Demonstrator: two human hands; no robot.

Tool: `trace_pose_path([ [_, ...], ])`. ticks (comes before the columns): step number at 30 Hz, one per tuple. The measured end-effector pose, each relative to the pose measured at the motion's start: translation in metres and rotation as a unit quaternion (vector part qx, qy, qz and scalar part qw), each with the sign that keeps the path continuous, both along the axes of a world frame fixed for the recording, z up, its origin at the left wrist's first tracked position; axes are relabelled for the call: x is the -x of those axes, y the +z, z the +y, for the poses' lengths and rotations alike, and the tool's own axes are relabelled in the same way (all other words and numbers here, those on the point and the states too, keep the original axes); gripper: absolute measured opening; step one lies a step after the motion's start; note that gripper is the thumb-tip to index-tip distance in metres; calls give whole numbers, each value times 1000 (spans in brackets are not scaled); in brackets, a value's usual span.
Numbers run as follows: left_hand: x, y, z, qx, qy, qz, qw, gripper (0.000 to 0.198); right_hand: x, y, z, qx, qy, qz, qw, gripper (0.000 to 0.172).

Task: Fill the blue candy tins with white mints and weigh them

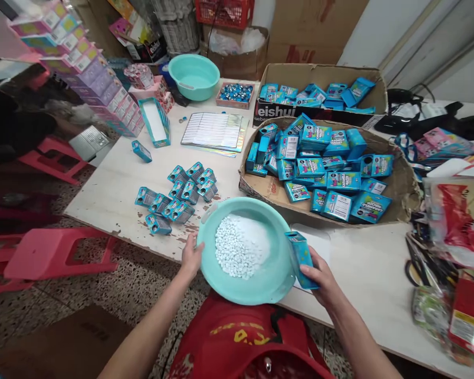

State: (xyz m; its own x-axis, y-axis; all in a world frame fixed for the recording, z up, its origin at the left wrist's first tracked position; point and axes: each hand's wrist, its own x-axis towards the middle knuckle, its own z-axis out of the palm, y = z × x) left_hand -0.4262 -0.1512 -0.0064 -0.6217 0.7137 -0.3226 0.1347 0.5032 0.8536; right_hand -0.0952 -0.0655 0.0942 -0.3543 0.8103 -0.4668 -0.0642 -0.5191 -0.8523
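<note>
A teal plastic basin (256, 292) holding a heap of small white candies (237, 250) sits tilted at the table's front edge. My left hand (191, 257) grips its left rim. My right hand (319, 276) holds a small blue candy box (301, 256) upright at the basin's right rim, its open top toward the candies. A cluster of several small blue boxes (176, 197) lies on the table to the left of the basin.
A shallow cardboard tray (403, 184) full of blue boxes lies behind the basin, with a second carton (324, 73) behind it. Another teal basin (193, 76), a lined sheet (213, 130) and stacked boxes (90, 79) stand at the back. Pink stools (51, 252) are on the left. Bagged goods (454, 237) crowd the right.
</note>
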Motion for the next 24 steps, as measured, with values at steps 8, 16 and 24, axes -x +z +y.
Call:
trace_pose_path([
  [8,-4,14,7,99,-97,80,987,39,-6,-11,11,15,-61,-3,998,52],
  [16,-42,38,50,40,-256,411,874,38,1,-25,19,24,-106,27,994,43],
  [24,-88,14,72,226,-449,380,776,55,20,-37,21,43,-233,31,971,33],
])
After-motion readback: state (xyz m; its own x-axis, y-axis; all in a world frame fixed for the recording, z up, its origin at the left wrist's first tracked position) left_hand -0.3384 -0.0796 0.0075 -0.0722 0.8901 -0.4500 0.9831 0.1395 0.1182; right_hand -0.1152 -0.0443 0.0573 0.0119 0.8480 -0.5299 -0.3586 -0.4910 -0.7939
